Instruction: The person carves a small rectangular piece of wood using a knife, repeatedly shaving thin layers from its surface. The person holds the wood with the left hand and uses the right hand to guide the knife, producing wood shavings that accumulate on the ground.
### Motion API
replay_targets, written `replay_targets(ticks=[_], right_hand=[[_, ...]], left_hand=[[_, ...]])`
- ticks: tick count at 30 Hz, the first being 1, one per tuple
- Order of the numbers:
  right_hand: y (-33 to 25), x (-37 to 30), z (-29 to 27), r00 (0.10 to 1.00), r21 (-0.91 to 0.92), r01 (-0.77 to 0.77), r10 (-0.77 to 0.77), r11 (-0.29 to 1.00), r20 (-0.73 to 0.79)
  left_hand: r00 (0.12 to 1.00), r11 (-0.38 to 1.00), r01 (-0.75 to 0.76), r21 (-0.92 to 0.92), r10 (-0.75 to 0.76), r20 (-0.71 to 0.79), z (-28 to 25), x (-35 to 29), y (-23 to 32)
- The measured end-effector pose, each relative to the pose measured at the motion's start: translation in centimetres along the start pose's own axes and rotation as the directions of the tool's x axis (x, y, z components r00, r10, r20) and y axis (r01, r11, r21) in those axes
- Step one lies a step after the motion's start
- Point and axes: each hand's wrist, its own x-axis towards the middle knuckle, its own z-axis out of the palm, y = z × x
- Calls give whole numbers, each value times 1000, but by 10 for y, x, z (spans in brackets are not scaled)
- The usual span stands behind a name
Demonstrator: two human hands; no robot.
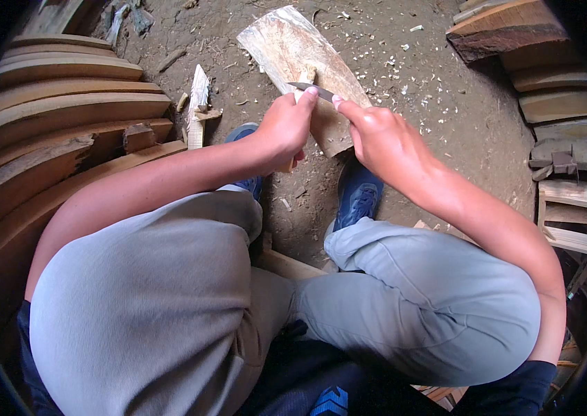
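Note:
My left hand (285,130) is closed around a small pale piece of wood (308,74). Its carved upper end rises past the fingers, and its lower end shows beneath the fist. In my right hand (385,139) is a knife (324,94), its handle hidden by the fingers. The dark blade points left and lies across the wood, and my left thumb presses against the blade. Both hands are just above a broad wooden slab (335,59), which lies on the dirt between and beyond my shoes.
Stacked planks (75,107) line the left side, and more stacked timber (560,104) stands on the right. A pointed wood offcut (197,104) lies left of the slab. Pale shavings (404,90) are scattered over the dirt floor (460,139). Blue shoes (359,194) are close below my hands.

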Motion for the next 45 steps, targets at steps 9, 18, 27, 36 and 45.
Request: replay_targets(ticks=[9,18,27,36,45], right_hand=[[-7,7,-14,998,19,45,-46,999,49],[-16,15,-17,994,-84,102,-97,991,55],[17,35,-15,997,-204,70,-76,976,-19],[17,32,-23,993,202,-71,88,977,-74],[18,6,-20,983,284,-144,104,948,152]], left_hand=[[997,996,78,-40,-79,-28,2,-3,2],[1000,999,29,17,-29,-1,-2,0,3],[979,986,129,-109,-109,172,12,-9,5],[990,990,98,-101,-86,113,-10,-8,-7],[998,992,15,-125,-8,56,-5,-11,-2]])
